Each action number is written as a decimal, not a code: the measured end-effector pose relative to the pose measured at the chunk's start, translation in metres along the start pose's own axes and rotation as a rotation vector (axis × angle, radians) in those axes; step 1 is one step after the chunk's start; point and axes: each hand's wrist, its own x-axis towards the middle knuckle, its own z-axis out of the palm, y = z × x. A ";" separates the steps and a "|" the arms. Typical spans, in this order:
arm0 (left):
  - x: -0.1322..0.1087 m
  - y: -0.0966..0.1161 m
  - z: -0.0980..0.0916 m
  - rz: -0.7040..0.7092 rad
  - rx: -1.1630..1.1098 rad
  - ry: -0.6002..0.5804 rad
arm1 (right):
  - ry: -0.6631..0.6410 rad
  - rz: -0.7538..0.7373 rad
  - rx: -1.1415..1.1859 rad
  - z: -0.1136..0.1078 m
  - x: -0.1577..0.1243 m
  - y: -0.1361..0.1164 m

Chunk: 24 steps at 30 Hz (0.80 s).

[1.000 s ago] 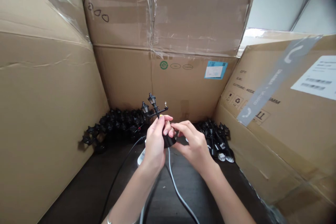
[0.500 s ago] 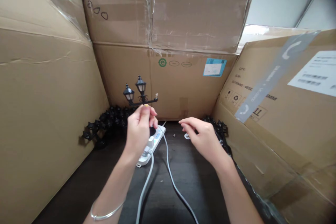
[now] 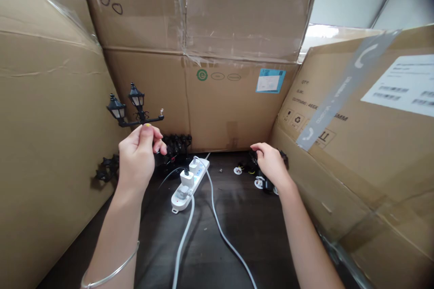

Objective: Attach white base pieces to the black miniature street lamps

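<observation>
My left hand (image 3: 137,156) is raised and pinches the dark stem of a miniature black two-lantern street lamp (image 3: 134,110), which stands upright above my fingers. Its lower end is hidden by the hand. My right hand (image 3: 269,162) reaches down at the right, with its fingertips on a heap of small black lamp pieces (image 3: 252,162) with white round parts. Nothing shows held in that hand.
A white power strip (image 3: 190,183) with plugs lies on the dark table (image 3: 217,244) between my hands, its grey cable (image 3: 183,235) running towards me. Black miniature lamps (image 3: 176,146) are piled at the back. Cardboard boxes (image 3: 237,104) wall the back and sides.
My left hand has carried the lamp leftward. My right hand has moved right and down onto the black pieces. The view has shifted slightly, showing more of the power strip.
</observation>
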 end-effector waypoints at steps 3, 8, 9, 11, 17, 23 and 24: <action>0.002 0.001 -0.005 0.042 0.013 0.041 | -0.059 0.083 -0.094 0.005 0.002 0.014; 0.008 0.005 -0.017 0.082 0.020 0.190 | -0.178 0.243 -0.236 -0.001 0.002 0.031; 0.009 0.007 -0.019 0.090 0.022 0.227 | -0.203 0.269 -0.258 0.000 0.002 0.033; 0.011 0.008 -0.024 0.097 0.017 0.293 | -0.257 0.305 -0.293 0.007 0.000 0.033; 0.017 0.004 -0.033 0.173 0.025 0.368 | -0.401 0.377 -0.378 0.059 -0.009 0.022; 0.016 0.002 -0.033 0.180 0.032 0.354 | -0.527 0.334 -0.414 0.081 -0.019 0.012; 0.016 0.003 -0.033 0.175 0.035 0.353 | -0.552 0.325 -0.410 0.079 -0.019 0.011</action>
